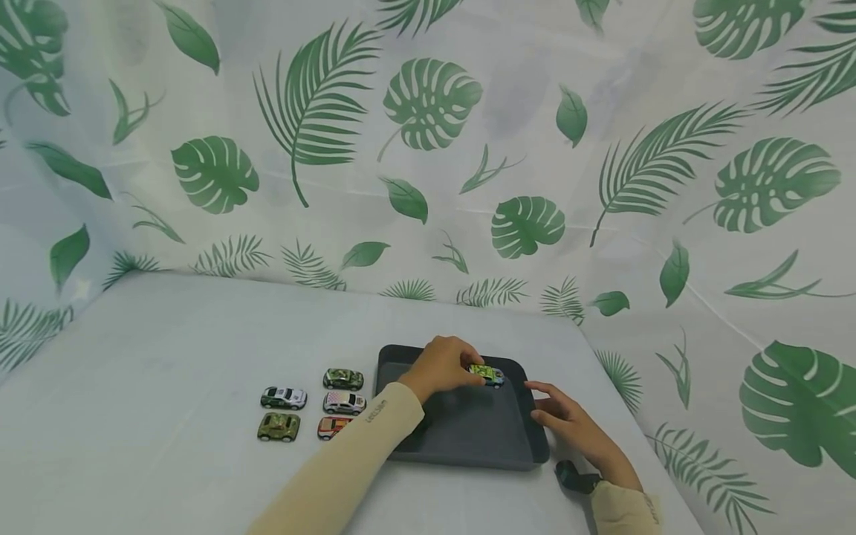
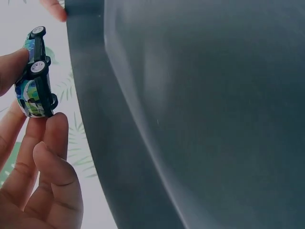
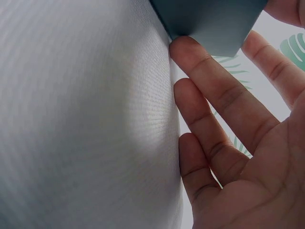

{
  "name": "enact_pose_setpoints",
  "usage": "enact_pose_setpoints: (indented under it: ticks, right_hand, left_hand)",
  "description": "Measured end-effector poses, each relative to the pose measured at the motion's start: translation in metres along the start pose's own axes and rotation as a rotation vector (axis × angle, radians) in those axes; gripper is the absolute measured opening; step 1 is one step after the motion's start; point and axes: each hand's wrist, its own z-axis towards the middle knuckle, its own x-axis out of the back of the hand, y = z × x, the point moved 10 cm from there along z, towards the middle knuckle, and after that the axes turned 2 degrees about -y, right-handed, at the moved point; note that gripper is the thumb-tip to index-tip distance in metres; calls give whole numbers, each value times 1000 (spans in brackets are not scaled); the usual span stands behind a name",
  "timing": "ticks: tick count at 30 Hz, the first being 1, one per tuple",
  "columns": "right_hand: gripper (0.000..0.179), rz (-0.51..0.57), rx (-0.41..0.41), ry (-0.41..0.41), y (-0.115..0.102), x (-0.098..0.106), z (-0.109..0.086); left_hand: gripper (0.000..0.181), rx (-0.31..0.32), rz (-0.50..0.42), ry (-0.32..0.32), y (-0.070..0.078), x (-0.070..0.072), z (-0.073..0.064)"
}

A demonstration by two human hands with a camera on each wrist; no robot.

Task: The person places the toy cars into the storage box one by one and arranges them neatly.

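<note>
A green and blue toy car [image 1: 486, 374] is pinched between the thumb and fingers of my left hand [image 1: 443, 365], which reaches over the far part of a dark grey tray [image 1: 468, 461]. In the left wrist view, the toy car [image 2: 34, 98] shows its side and wheels, with the fingertips at its end. My right hand [image 1: 568, 420] is at the tray's right edge. The right wrist view has its fingers nearly straight, a fingertip touching the outer wall of the tray [image 3: 209, 28].
Left of the tray stand several toy cars: a white-and-green one [image 1: 284, 398], an olive one [image 1: 279, 427], a camouflage one [image 1: 343, 379], a white-and-pink one [image 1: 344, 403] and a red one [image 1: 333, 427] partly behind my left sleeve. Leaf-print cloth [image 1: 428, 186] hangs behind the white table [image 1: 167, 386].
</note>
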Motion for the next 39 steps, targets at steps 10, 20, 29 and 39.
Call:
enact_pose_setpoints:
  ticks: [10, 20, 29, 39]
  right_hand:
    - [60, -9, -19, 4, 2, 1, -2]
    - [60, 1, -6, -1, 3, 2, -2]
    - [59, -4, 0, -11, 3, 1, -3]
    - [58, -13, 16, -12, 0, 2, 0]
  left_hand:
    - [27, 24, 66, 1, 5, -14, 7]
    - [27, 16, 115, 4, 5, -28, 16]
    - [26, 22, 81, -2, 5, -35, 18]
    - [24, 34, 25, -8, -1, -47, 29]
